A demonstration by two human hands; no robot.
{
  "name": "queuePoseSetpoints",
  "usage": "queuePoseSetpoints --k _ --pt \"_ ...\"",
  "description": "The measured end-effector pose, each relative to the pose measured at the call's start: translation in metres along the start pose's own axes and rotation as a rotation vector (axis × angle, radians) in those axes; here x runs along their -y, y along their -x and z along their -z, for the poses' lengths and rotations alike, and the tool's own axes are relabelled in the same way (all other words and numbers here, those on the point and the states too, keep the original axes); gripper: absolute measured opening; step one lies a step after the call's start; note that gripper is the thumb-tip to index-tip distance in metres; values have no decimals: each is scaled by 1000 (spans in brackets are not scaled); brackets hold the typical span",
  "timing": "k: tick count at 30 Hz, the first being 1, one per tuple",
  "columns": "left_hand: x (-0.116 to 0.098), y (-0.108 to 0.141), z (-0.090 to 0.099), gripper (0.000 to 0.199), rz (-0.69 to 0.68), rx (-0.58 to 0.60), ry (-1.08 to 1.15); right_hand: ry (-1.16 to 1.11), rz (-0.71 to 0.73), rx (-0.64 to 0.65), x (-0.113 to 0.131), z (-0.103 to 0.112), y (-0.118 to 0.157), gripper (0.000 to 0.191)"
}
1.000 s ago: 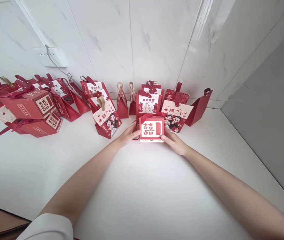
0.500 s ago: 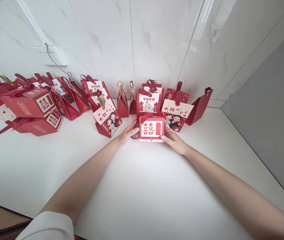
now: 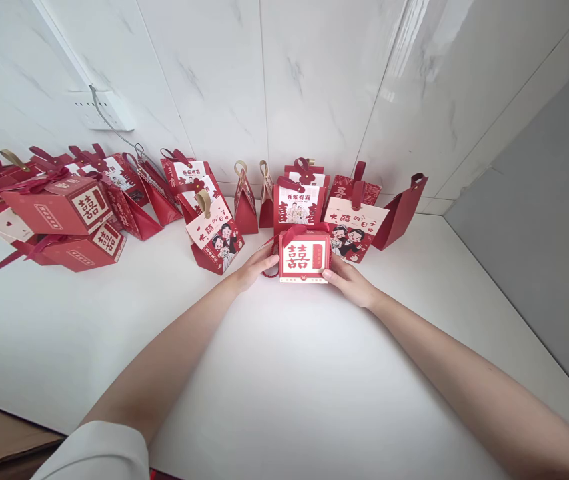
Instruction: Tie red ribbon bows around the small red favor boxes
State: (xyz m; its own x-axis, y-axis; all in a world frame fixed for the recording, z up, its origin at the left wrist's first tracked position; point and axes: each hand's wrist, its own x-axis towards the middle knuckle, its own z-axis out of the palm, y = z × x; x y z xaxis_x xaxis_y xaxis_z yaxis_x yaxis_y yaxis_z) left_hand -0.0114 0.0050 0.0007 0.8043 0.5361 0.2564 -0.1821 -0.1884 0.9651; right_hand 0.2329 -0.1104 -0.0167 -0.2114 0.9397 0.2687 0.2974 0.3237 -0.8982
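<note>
"Step?"
"Positioning, I judge: left hand [image 3: 254, 268] and right hand [image 3: 351, 287] pinch the red box [image 3: 302, 259] by its sides, in front of the gift bags [image 3: 297, 201]"
"Next move?"
"Wants even pressure, I'd say"

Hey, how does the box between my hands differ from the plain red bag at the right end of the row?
The box is blocky; the bag tapers toward its top. The box's front bears red characters on white; the bag's visible side is plain. Both are largely red.
</note>
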Motion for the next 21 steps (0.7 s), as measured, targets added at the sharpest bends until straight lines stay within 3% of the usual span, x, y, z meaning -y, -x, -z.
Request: queuePoseSetpoints --k 13,17,21 --pt "3 0 4 60 45 18 32 -14 -15 1 1 -1 0 64" --pt "-1 0 7 72 85 67 12 -36 -29 -3 -1 -1 0 65" --pt "-5 1 8 70 100 132 -40 -43 -89 -50 -4 0 2 66"
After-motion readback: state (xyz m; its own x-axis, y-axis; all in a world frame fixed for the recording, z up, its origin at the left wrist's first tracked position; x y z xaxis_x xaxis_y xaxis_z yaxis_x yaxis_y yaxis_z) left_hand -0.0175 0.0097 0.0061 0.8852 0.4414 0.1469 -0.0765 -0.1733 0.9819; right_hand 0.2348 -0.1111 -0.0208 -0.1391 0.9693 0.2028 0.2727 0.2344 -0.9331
